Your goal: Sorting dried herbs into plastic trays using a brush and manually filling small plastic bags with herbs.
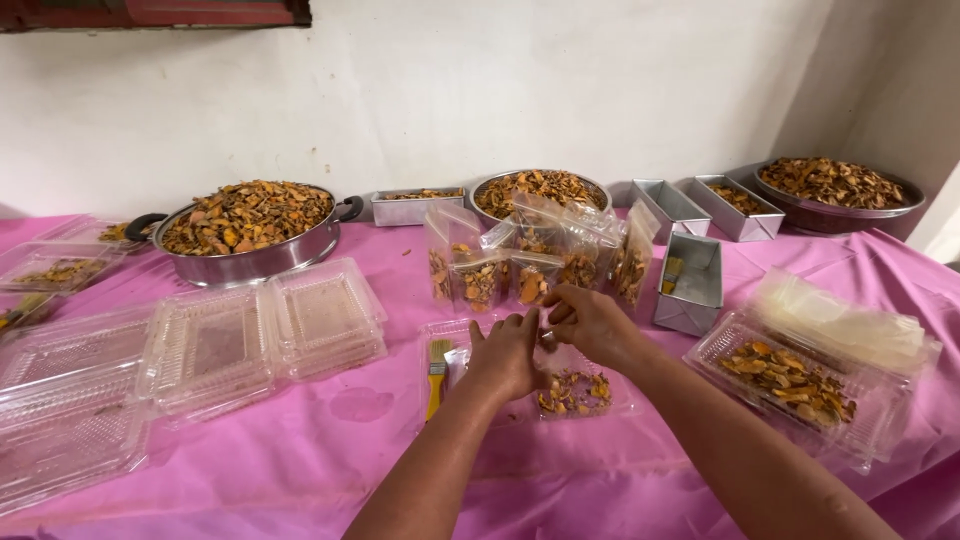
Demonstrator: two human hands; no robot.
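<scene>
At the centre of the pink table (300,470), left hand (508,355) and right hand (590,322) pinched together one small clear bag (548,335), above a tray of orange chips (575,392); filled bags (530,262) stood at twelve o'clock.

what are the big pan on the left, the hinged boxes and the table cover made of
The big pan looks like polished metal, likely steel or aluminium: grey sheen, dark handles. The hinged boxes look like thin clear plastic: see-through, ribbed, glossy. The table cover seems to be thin pink plastic sheet or cloth; creased, slightly shiny, hard to tell.
</scene>
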